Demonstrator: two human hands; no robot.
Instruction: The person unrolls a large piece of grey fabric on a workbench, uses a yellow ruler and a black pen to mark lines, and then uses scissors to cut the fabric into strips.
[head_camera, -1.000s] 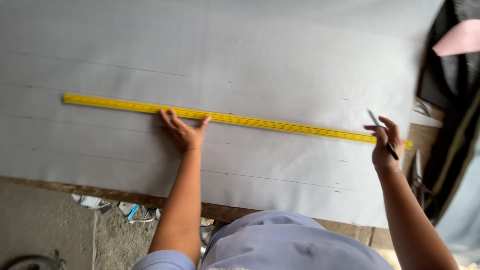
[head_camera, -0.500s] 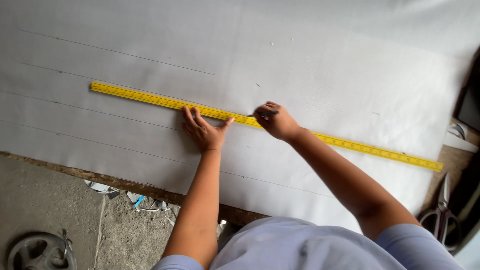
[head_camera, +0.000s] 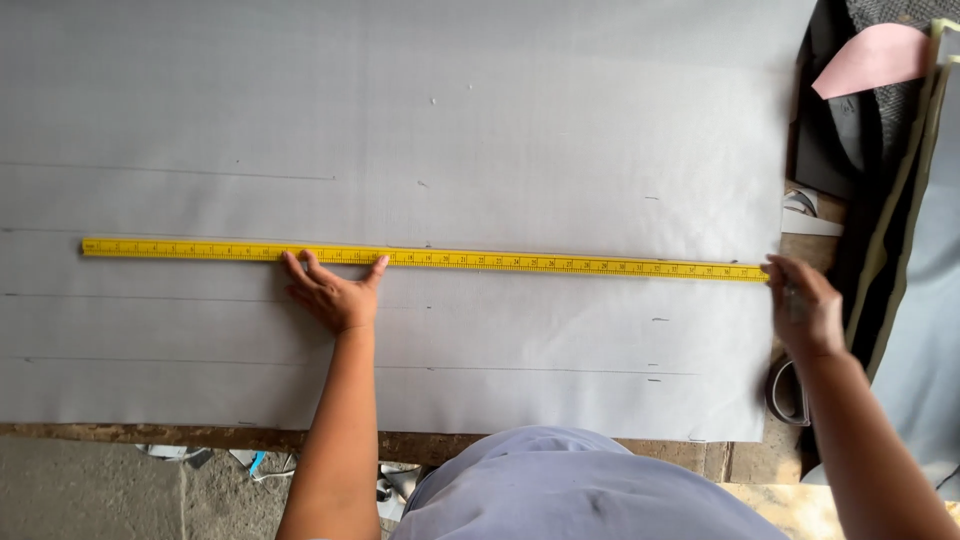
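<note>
A long yellow ruler (head_camera: 520, 262) lies across a large grey sheet (head_camera: 500, 130) marked with thin pencil lines. My left hand (head_camera: 330, 292) rests flat on the sheet with its fingers spread, and the fingertips press on the ruler left of its middle. At the ruler's right end, by the sheet's right edge, my right hand (head_camera: 803, 306) is blurred, its fingers curled. A pen showed in that hand in the earlier frames; here it is hard to make out.
The sheet covers a wooden table whose front edge (head_camera: 200, 435) shows below it. Dark fabric with a pale strap (head_camera: 900, 200) and a pink piece (head_camera: 870, 58) lie to the right. A grey roll (head_camera: 785, 392) sits under my right wrist. Scraps (head_camera: 170, 455) lie on the floor.
My right hand has gone from the ruler's middle, next to my left hand, out to the ruler's right end. My left hand has stayed pressed on the ruler.
</note>
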